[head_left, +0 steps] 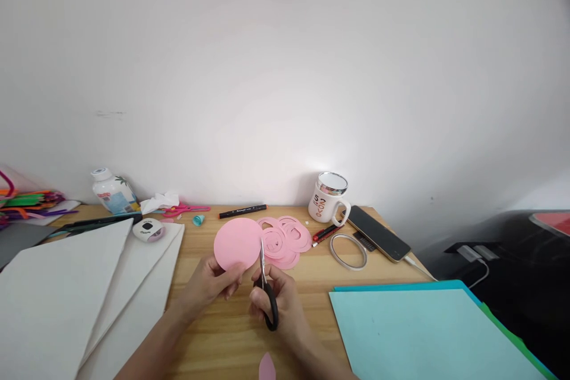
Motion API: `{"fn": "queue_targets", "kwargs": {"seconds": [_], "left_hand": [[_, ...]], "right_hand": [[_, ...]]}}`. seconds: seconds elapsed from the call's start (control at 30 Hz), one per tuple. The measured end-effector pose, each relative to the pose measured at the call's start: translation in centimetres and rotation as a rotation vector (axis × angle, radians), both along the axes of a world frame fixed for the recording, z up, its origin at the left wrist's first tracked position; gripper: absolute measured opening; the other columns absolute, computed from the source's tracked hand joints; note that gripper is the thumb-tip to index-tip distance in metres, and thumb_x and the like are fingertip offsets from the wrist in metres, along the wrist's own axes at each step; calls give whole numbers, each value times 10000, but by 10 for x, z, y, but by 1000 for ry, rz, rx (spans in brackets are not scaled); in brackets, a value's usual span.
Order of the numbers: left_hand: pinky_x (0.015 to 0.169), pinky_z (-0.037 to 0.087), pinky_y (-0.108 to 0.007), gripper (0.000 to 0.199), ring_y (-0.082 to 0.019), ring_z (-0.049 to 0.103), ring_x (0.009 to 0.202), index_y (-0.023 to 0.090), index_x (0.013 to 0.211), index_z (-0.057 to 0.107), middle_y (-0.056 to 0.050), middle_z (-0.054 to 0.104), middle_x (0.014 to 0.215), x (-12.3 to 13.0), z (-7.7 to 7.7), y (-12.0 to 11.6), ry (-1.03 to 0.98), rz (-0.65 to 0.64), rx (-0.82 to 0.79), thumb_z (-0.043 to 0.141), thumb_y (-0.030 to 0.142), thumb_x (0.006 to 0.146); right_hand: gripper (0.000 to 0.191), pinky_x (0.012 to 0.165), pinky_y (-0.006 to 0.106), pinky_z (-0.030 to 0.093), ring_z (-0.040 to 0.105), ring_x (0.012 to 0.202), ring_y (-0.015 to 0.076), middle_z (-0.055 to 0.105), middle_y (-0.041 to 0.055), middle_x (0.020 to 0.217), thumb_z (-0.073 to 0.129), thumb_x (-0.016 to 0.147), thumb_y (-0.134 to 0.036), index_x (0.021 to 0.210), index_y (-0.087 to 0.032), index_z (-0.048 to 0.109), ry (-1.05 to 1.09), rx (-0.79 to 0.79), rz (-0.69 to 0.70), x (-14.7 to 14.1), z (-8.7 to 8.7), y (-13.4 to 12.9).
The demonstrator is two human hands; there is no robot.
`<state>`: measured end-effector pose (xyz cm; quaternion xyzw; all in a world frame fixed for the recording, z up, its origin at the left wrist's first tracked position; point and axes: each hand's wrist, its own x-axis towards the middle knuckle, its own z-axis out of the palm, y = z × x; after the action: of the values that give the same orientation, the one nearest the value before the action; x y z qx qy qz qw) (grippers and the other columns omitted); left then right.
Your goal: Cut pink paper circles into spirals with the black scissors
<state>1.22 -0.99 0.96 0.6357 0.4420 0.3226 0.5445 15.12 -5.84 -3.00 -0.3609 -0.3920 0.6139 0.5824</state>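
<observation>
My left hand (211,282) pinches the lower edge of a round pink paper disc (237,242), thumb on top and fingers beneath. In my right hand (278,303) is a pair of scissors (268,303) with black handles, its metal blades pointing up and away. The blades stand at the right edge of the disc; whether they touch the paper I cannot tell. Just behind the disc lies a pile of pink paper rings and cut-outs (285,240). A small leaf-shaped pink paper piece (267,367) lies at the near edge of the view.
White boards (57,297) cover the left side, with a white tape dispenser (148,230) on them. Pink scissors (184,209), a black marker (243,211), a mug (327,199), a tape roll (348,252) and a phone (378,234) line the back. Light blue sheets (418,329) lie at right.
</observation>
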Motion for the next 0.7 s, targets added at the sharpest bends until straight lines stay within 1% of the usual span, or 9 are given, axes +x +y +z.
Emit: {"fn": "queue_targets", "kwargs": {"seconds": [0.17, 0.27, 0.4, 0.47, 0.57, 0.63, 0.7], "left_hand": [[381, 259, -197, 428, -66, 347, 362, 153, 448, 465, 30, 432, 371, 1, -3, -1, -47, 49, -25, 522, 461, 739], [382, 278, -196, 369, -74, 369, 383, 150, 497, 494, 25, 459, 413, 4, -1, -3, -58, 61, -49, 581, 448, 697], [382, 297, -198, 299, -81, 372, 400, 148, 549, 535, 26, 462, 428, 6, 3, -4, -59, 24, -44, 614, 407, 676], [373, 288, -197, 291, -77, 357, 391, 149, 556, 538, 33, 442, 415, 6, 2, -4, -47, 11, -32, 607, 398, 690], [371, 287, -191, 293, -73, 364, 393, 147, 561, 530, 35, 447, 429, 4, 1, -2, -24, -14, -19, 611, 392, 701], [370, 288, -189, 306, -73, 374, 393, 145, 553, 521, 32, 456, 434, 3, 0, -2, -15, -21, -15, 614, 397, 700], [366, 289, -190, 326, -71, 371, 380, 146, 532, 507, 34, 448, 417, 3, 0, -2, -5, -8, -16, 608, 405, 702]], "right_hand": [[217, 352, 161, 292, 385, 346, 58, 482, -86, 432, 670, 622, -264, 729, -183, 500, -15, -3, -7, -4, 2, -3], [233, 360, 165, 294, 386, 356, 56, 513, -70, 463, 684, 608, -262, 706, -180, 489, 18, -25, 9, -8, 1, -5], [292, 366, 171, 279, 370, 372, 57, 539, -56, 515, 729, 591, -296, 712, -185, 488, 40, -27, 12, -10, 4, -6], [324, 392, 183, 302, 391, 414, 73, 550, -42, 554, 756, 579, -310, 723, -187, 493, 35, 16, 31, -9, 9, -5], [339, 498, 222, 364, 436, 488, 103, 522, -43, 557, 768, 586, -340, 732, -193, 500, 103, 145, 66, -4, 19, -3], [339, 519, 224, 355, 420, 505, 104, 494, -47, 561, 773, 584, -354, 729, -191, 514, 101, 171, 65, -2, 24, -2], [342, 494, 209, 313, 373, 503, 96, 457, -54, 561, 779, 577, -361, 733, -187, 529, 75, 163, 49, 0, 25, -1]]}}
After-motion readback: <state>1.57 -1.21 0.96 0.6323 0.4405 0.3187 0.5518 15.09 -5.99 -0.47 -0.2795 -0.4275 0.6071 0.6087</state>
